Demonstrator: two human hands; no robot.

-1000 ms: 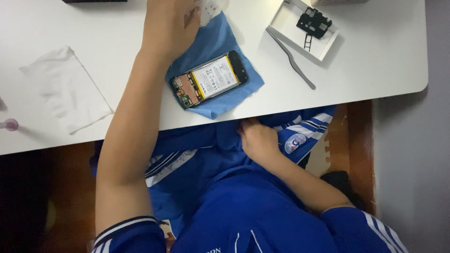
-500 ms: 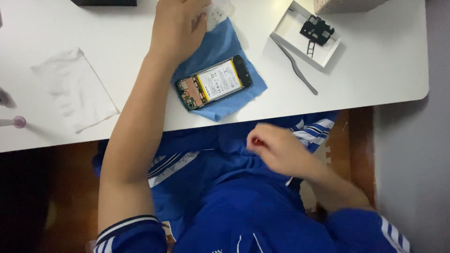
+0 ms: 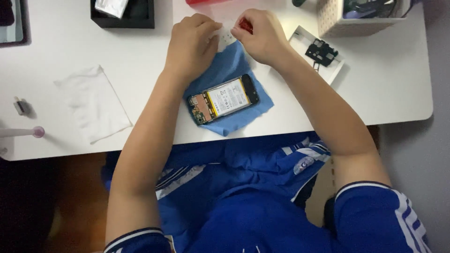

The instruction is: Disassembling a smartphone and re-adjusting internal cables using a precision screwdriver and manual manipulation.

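The left hand (image 3: pixel 191 43) and the right hand (image 3: pixel 261 36) meet at the far edge of the blue cloth (image 3: pixel 230 89), both curled, fingertips pinching a small pale sheet (image 3: pixel 226 33) between them. The right hand also closes around something small and red (image 3: pixel 245 24) (too little of it shows to tell what it is). Both forearms reach out over the white table (image 3: pixel 140 70).

Just beside the hands, toward the body, lies the opened phone (image 3: pixel 223 100) on the cloth, back cover off, pale battery and circuit board facing up, set at a slant. Neither hand touches it.

As I judge it, this fine work goes best with the wrists resting on the table, the sheet held taut but not creased, and the hands kept clear of the bare board below.

Right of the right hand sits a shallow white tray (image 3: pixel 300 38) with a black part (image 3: pixel 320 51) in it. To the left lies a white tissue (image 3: pixel 93 103), farther left a pink-tipped tool (image 3: pixel 33 132). A black box (image 3: pixel 123 14) stands at the far edge.
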